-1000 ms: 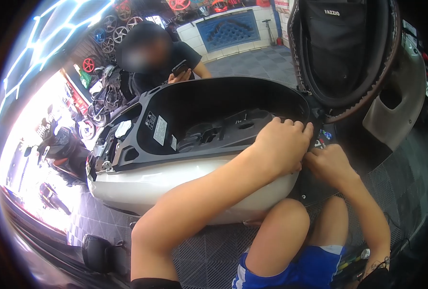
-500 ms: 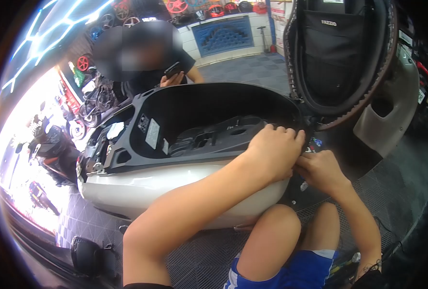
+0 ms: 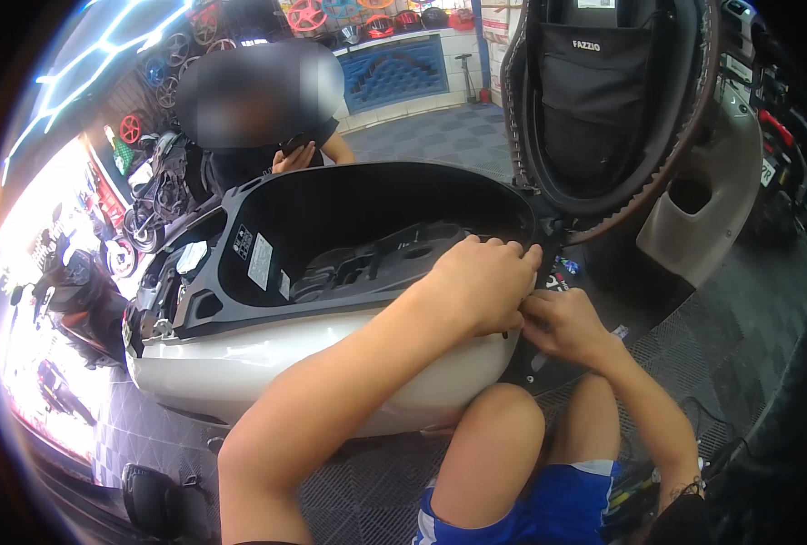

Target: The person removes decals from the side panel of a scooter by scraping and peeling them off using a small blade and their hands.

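My left hand (image 3: 485,283) is closed at the front end of the scooter's open under-seat storage bin (image 3: 349,193). Its fingers curl over the front edge, and their tips are hidden. Close beside it, my right hand (image 3: 562,324) is closed in a pinch low at the front of the silver side panel (image 3: 331,363). Whatever lies between its fingers is too small or covered to make out. The scooter's seat (image 3: 594,109), marked FAZZIO on its underside pouch, stands raised beyond both hands. Labels (image 3: 260,262) are stuck on the bin's inner wall.
A person (image 3: 258,136) sits across the scooter with a phone (image 3: 294,143) in hand. The scooter's beige front section (image 3: 703,195) is at the right, above the dark footboard (image 3: 635,263). Other motorcycles (image 3: 81,304) stand at the left. Helmets (image 3: 408,20) line the back wall.
My view has turned slightly right, so the scooter appears further left. Both hands stay at the front end of the bin, with only slight shifts of the right hand's fingers.
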The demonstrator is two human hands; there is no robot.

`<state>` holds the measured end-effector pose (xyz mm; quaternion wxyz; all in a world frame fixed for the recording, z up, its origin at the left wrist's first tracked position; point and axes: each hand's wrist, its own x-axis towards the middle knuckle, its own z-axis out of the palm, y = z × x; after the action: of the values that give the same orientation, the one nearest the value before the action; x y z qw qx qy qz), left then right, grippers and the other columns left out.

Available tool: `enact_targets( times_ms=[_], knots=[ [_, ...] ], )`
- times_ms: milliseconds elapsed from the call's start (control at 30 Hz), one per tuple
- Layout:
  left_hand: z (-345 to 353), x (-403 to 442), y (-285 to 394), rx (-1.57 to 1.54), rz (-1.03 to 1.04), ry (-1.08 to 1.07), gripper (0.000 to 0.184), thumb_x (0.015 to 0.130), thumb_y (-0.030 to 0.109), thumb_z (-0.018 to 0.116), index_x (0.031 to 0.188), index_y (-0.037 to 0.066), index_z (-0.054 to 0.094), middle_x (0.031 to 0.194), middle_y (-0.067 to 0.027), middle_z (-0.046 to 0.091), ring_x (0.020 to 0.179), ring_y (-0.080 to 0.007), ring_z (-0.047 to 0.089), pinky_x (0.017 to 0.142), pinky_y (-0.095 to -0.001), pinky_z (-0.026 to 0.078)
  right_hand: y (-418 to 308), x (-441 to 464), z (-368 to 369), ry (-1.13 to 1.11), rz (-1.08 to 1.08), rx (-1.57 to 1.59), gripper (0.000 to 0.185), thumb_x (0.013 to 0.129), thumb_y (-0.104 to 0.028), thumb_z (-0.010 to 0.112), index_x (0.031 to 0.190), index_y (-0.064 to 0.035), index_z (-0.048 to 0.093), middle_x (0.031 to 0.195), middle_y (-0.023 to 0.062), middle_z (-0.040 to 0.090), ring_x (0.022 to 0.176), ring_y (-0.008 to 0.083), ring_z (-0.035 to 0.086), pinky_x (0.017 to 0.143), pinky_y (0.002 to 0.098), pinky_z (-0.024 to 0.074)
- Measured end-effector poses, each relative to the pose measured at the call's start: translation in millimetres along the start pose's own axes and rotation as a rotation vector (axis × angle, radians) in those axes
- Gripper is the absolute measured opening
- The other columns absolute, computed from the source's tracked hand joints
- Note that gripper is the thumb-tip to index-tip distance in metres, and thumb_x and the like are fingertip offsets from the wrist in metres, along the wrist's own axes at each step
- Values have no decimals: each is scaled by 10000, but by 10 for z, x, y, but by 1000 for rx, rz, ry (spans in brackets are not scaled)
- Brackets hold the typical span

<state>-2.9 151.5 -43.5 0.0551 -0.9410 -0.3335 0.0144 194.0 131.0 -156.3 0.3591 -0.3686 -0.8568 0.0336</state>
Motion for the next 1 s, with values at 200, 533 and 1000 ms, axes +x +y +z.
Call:
enact_targets(
  times_ms=[200, 533, 1000],
  knots=[
    [-5, -41, -47, -18, 28, 67, 819, 778, 369, 855, 1445, 21, 530, 1246, -149, 692, 1173, -311, 670, 965, -431, 537, -135, 24, -162, -124, 296, 286, 120, 802, -90, 683, 818, 29, 695, 633, 139, 635, 550, 231, 630, 552, 367, 480],
    [-68, -161, 11, -41, 31, 146, 771, 755, 308, 851, 1394, -10, 559, 1199, -167, 710, 1141, -320, 685, 960, -430, 536, -175, -61, -184, -176, 321, -102, 288, 844, -311, 768, 849, -33, 695, 746, 138, 709, 695, 338, 703, 643, 448, 542],
    [72, -12, 16, -8, -16, 91, 596, 755, 339, 847, 1221, 34, 633, 1104, -126, 745, 1060, -283, 726, 889, -400, 536, -180, 143, -196, -232, 55, -266, 120, 825, -153, 727, 791, -40, 704, 752, 128, 680, 693, 345, 687, 648, 454, 536]
  ],
)
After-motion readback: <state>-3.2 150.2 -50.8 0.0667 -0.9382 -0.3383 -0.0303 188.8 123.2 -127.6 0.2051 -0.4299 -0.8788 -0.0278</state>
